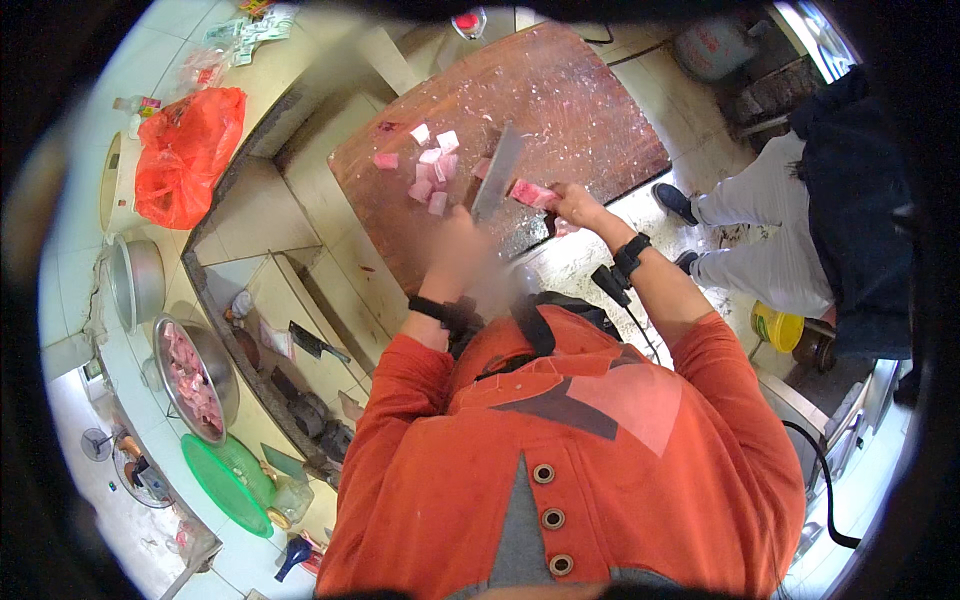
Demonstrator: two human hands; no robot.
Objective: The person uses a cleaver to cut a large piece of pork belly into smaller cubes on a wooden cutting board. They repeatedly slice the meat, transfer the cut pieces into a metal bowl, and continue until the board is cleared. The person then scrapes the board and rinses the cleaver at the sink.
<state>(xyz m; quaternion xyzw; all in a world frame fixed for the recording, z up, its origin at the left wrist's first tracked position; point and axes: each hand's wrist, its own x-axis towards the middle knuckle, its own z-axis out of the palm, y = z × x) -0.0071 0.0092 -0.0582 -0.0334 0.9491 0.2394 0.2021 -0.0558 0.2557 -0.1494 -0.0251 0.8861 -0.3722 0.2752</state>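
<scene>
My left hand (459,244), partly blurred, grips a cleaver (499,171) whose blade points away from me over the brown wooden tabletop (570,97). Just right of the blade, a strip of pink raw meat (531,193) lies at the table edge, and my right hand (576,206) has its outer end between the fingers. More pale meat shows under that hand. To the left of the blade sits a loose group of meat cubes (424,172), some pink and some white with fat. One piece is partly hidden behind the blade. White scraps are scattered over the wood.
Along the left counter are a red plastic bag (191,157), a metal pot (139,283), a steel bowl of raw meat (191,382) and a green basket (229,484). Another cleaver (318,342) lies below. At right stands a person (772,195) near a yellow bucket (778,327).
</scene>
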